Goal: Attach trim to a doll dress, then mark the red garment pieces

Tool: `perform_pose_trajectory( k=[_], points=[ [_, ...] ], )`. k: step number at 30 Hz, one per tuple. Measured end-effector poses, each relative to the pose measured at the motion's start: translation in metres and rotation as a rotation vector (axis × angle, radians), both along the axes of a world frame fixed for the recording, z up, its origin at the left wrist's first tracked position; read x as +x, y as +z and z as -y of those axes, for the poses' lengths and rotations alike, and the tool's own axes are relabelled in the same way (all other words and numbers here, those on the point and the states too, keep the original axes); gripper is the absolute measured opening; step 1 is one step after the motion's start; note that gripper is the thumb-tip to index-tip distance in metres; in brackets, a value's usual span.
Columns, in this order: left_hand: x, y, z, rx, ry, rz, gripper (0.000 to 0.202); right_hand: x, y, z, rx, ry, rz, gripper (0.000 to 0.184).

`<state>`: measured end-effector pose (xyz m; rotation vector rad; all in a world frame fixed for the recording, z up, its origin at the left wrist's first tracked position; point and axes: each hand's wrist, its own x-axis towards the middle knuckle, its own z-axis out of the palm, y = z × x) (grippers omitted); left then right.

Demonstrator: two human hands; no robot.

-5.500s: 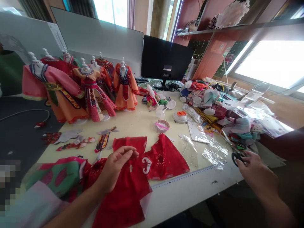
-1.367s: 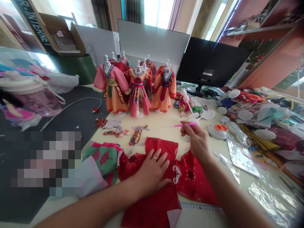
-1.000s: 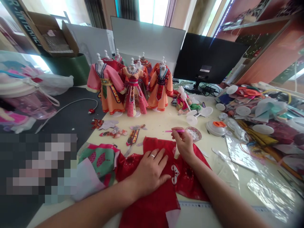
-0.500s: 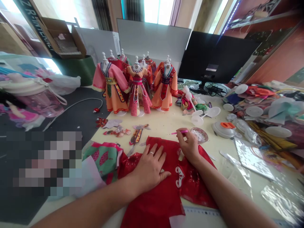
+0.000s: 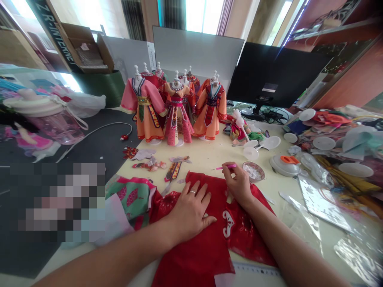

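My left hand [image 5: 191,211] lies palm down, fingers spread, on the red cloth [image 5: 194,257] at the near middle of the pale table [image 5: 206,155]. My right hand [image 5: 239,187] pinches a slim pink stick [image 5: 220,168], its tip pointing left, beyond the cloth's far edge.

The cloth is a deep, glossy red and lies mostly flat: a broad panel under my left hand and a flared part to the right. A white scrolled motif [image 5: 229,225] stands out on the right side, with faint pale marks near it, and a pale underside shows at the near right corner. My right hand and forearm cover some of it, so I can't tell whether the two parts are joined.

A ruler [image 5: 254,270] lies along the near right edge, and green patterned cloth [image 5: 136,197] is bunched to the left. Just right of my right hand sits a round bowl [image 5: 254,179] of small white bits. Farther off to the left lie trim pieces [image 5: 174,171]; beyond them, small dresses [image 5: 176,123] stand upright, left of a dark monitor [image 5: 278,75].
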<state>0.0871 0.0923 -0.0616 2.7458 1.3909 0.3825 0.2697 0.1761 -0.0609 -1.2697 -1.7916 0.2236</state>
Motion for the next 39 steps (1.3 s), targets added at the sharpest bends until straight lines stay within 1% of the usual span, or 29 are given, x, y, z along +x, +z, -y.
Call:
perform_pose_trajectory(
  k=[7,11,13,15,18,19,22,23,24,25,27,28,30,33,36,39],
  points=[
    [-0.001,0.003,0.0,-0.041,0.015,-0.014,0.059,0.001,0.0,0.0,0.034,0.0,-0.025,0.014],
    [-0.003,0.006,-0.002,-0.088,0.023,0.009,0.061,0.002,0.007,-0.001,0.062,-0.021,-0.076,0.014],
    [-0.004,0.005,-0.004,-0.111,0.031,0.011,0.065,0.003,0.016,0.001,0.075,-0.025,-0.13,0.014],
    [-0.004,0.004,-0.006,-0.115,0.04,0.005,0.067,0.003,0.03,0.005,0.083,-0.006,-0.227,0.015],
    [-0.006,0.004,-0.009,-0.077,0.042,0.011,0.07,0.004,0.054,0.018,0.106,0.072,-0.408,0.012],
    [-0.006,0.005,-0.01,-0.055,0.045,0.024,0.07,0.004,0.062,0.023,0.122,0.104,-0.46,0.01],
    [-0.011,0.016,-0.013,0.011,0.046,0.076,0.066,0.008,0.078,0.041,0.162,0.125,-0.594,0.006],
    [-0.013,0.02,-0.013,0.015,0.027,0.082,0.063,0.01,0.081,0.046,0.172,0.123,-0.64,0.005],
    [-0.014,0.024,-0.012,-0.01,-0.024,0.072,0.061,0.012,0.083,0.051,0.178,0.124,-0.682,0.005],
    [-0.015,0.027,-0.012,-0.065,-0.107,0.04,0.062,0.014,0.084,0.056,0.184,0.125,-0.717,0.006],
    [-0.015,0.03,-0.01,-0.195,-0.239,-0.037,0.072,0.017,0.086,0.064,0.183,0.128,-0.757,0.009],
    [-0.015,0.029,-0.009,-0.246,-0.278,-0.07,0.078,0.019,0.087,0.067,0.187,0.126,-0.766,0.01],
    [-0.014,0.026,-0.009,-0.295,-0.282,-0.11,0.086,0.021,0.089,0.07,0.199,0.124,-0.763,0.012],
    [-0.013,0.019,-0.013,-0.297,-0.225,-0.119,0.089,0.026,0.094,0.067,0.2,0.141,-0.743,0.013],
    [-0.016,0.016,-0.02,-0.281,-0.183,-0.114,0.089,0.033,0.102,0.055,0.141,0.181,-0.748,0.012],
    [-0.02,0.015,-0.025,-0.262,-0.164,-0.121,0.089,0.042,0.11,0.038,0.055,0.226,-0.81,0.011]
  ],
)
